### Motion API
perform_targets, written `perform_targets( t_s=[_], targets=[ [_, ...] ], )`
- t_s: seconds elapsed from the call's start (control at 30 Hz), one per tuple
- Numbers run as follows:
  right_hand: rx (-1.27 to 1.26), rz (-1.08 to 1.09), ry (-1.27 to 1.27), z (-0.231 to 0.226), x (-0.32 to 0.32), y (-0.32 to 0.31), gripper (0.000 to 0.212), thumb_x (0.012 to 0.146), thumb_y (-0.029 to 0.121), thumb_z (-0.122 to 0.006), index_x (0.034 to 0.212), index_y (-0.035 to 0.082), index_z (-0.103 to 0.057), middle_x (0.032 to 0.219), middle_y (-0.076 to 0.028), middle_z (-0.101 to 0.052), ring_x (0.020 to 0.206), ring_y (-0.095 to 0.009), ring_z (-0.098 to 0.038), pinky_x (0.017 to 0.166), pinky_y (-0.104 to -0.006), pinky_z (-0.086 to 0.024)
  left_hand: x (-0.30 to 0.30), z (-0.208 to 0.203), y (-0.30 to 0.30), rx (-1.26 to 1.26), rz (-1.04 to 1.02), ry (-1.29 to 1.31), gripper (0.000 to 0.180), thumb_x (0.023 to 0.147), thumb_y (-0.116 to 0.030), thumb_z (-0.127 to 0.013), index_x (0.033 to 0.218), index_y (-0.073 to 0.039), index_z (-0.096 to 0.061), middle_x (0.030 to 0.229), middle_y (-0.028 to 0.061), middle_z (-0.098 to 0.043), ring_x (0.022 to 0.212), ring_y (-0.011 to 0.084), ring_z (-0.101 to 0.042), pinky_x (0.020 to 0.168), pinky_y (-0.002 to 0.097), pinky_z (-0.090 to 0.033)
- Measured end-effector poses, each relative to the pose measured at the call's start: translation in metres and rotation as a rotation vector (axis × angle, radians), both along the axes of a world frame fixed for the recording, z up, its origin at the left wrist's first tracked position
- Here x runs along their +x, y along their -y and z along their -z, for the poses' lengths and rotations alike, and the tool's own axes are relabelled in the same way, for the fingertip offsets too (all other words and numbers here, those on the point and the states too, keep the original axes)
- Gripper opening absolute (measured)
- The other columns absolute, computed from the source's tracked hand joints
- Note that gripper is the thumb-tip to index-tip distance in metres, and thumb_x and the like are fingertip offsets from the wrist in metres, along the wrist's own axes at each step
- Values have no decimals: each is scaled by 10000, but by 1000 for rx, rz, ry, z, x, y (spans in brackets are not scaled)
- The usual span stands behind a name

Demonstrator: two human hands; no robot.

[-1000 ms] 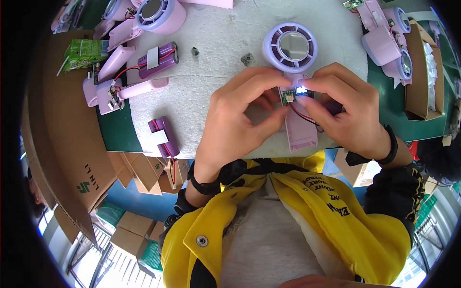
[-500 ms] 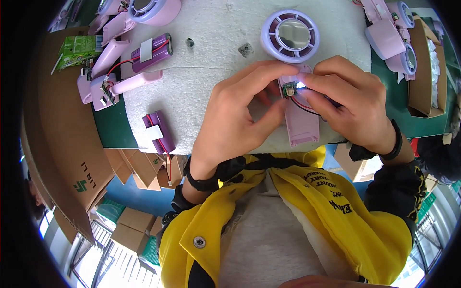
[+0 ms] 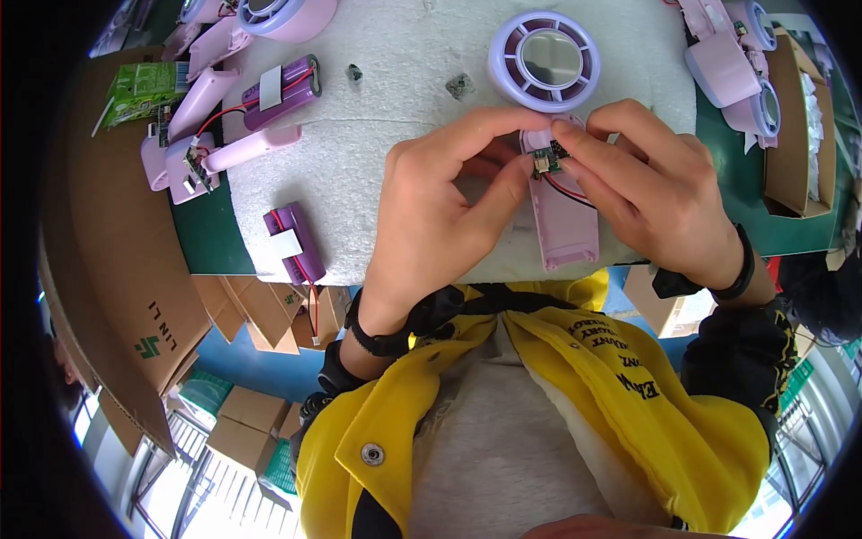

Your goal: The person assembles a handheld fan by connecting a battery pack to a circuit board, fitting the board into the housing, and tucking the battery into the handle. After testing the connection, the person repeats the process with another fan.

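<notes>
Both hands are working close together over a pink handheld fan at the upper centre-right of the frame. The right hand [image 3: 651,184] is pinching the right end of a small green circuit board [image 3: 546,162] between thumb and forefinger. The left hand [image 3: 449,198] is curving in from the other side, its thumb tip lying at the board's left edge and its forefinger at the neck of the fan; whether it is gripping either cannot be told. The board is sitting over the upper part of the open handle [image 3: 567,232], just below the round lilac fan head [image 3: 550,58]. Red and black wires [image 3: 567,191] are running from the board under the right hand.

The fan is lying on a white foam sheet [image 3: 395,63], which is covering much of the green counter [image 3: 202,235]. Left of the hands, two purple battery packs are resting on the foam, one lower [image 3: 296,241] and one higher [image 3: 284,92]. Pink fan parts [image 3: 189,162] are lying at the upper left near a green packet [image 3: 144,90]; others [image 3: 725,79] are clustering at the upper right, beside an open cardboard box [image 3: 795,184].
</notes>
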State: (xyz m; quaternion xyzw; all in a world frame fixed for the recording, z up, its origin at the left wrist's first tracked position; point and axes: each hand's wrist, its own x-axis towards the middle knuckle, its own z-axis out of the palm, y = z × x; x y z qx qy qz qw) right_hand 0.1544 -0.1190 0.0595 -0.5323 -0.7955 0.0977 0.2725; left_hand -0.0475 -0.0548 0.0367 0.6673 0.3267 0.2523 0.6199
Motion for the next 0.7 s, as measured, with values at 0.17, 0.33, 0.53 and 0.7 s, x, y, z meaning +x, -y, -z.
perform_targets(
  t_s=[0.17,0.33,0.53,0.7],
  targets=[
    [-36,33,-65,0,0,-3,302,729,-14,-785,1019,15,-704,868,-77,-608,572,-145,-590,486,-261,-456,4,1,0,62,-35,2,347,863,130,-582,1181,15,-661,1062,98,-695,929,136,-655,818,248,-523],
    [-213,80,-270,3,2,-6,251,761,-2,-772,966,28,-629,792,-71,-611,561,-127,-578,479,-241,-425,5,1,-1,281,-12,-1,336,824,131,-579,1091,-10,-725,1068,137,-705,919,167,-673,802,256,-529],
    [-430,-32,-284,-4,12,-12,313,771,21,-771,992,52,-552,724,-66,-618,567,-137,-581,508,-240,-430,5,0,-3,367,6,-41,341,796,126,-572,1041,-31,-751,1046,154,-698,894,188,-682,769,260,-530],
    [-619,-122,-312,-14,19,-14,368,764,22,-753,1058,61,-536,891,-111,-606,759,-274,-631,650,-352,-494,2,2,-3,334,-35,-45,325,801,124,-571,1043,-11,-740,1030,130,-674,886,169,-658,768,253,-524]
  ],
)
